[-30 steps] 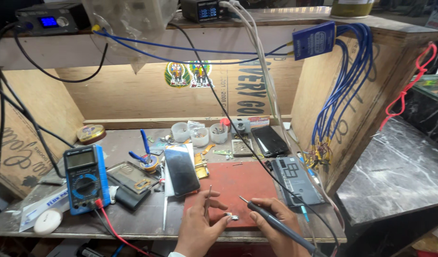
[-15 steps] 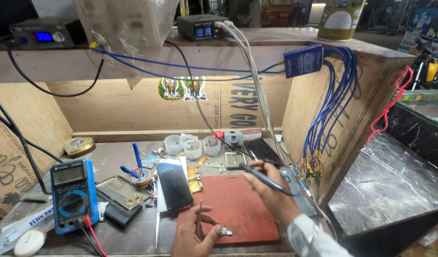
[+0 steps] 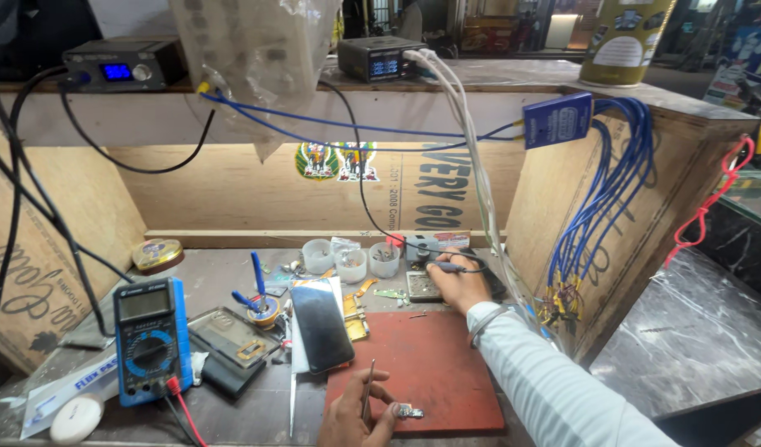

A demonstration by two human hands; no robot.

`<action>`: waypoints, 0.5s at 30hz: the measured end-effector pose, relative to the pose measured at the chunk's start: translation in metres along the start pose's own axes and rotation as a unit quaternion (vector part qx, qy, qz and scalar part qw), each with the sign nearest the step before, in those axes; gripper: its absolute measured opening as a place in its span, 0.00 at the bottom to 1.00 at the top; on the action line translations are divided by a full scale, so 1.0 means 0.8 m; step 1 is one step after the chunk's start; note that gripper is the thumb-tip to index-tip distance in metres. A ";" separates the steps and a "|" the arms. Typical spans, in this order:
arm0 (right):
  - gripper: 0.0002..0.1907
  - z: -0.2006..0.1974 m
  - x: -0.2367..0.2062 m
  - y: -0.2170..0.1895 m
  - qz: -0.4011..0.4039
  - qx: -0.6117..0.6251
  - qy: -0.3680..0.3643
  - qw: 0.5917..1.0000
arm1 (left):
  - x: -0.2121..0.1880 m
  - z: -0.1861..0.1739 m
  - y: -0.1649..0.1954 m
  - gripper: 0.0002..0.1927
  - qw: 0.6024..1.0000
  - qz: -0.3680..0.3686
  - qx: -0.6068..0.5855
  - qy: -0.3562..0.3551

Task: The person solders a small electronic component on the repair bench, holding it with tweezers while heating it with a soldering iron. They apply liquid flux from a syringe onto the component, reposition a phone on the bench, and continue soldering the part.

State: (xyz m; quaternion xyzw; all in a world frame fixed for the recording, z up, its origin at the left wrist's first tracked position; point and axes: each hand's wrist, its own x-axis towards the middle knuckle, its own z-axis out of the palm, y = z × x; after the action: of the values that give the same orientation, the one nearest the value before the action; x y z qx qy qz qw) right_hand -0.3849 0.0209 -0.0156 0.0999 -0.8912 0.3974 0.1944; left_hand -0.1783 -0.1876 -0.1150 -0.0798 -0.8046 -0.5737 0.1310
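Small metal part (image 3: 410, 411): I see it lying on the red mat (image 3: 430, 364), touching the tips of my left fingers.
Tweezers (image 3: 368, 387): upright in the left fingers, tips pointing up and away from me.
Left hand (image 3: 357, 414): fingers curled closed around the tweezers, at the near edge of the red mat.
Soldering iron (image 3: 455, 266): gripped in my right fingers, tip pointing left; its cord runs off to the right.
Right hand (image 3: 456, 285): fingers wrapped shut on the soldering iron handle, stretched out to the far side of the mat, well apart from the left hand.
Small circuit board (image 3: 419, 285): just left of the right fingers, on the surface.
Dark phone (image 3: 321, 324): left of the mat, above the left fingers.
Three white cups (image 3: 351, 261): left of the right fingers.
Blue multimeter (image 3: 150, 338): far left of both hands.
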 end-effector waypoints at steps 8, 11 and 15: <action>0.15 -0.040 -0.005 -0.050 0.033 -0.056 0.051 0.997 | 0.003 -0.003 -0.011 0.25 1.000 0.007 -0.029 -0.010; 0.13 -0.051 -0.004 -0.065 -0.002 -0.034 0.092 0.995 | 0.009 0.002 -0.029 0.26 1.000 0.011 -0.012 -0.006; 0.13 -0.051 0.005 -0.072 -0.034 -0.018 0.091 0.995 | 0.011 0.008 -0.051 0.28 1.000 -0.003 0.000 -0.002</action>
State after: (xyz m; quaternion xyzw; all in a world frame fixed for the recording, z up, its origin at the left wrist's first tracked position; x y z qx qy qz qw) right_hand -0.3585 0.0128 0.0493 0.0903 -0.8727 0.3822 0.2899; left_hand -0.1986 -0.1950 -0.1512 -0.0791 -0.8049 -0.5741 0.1277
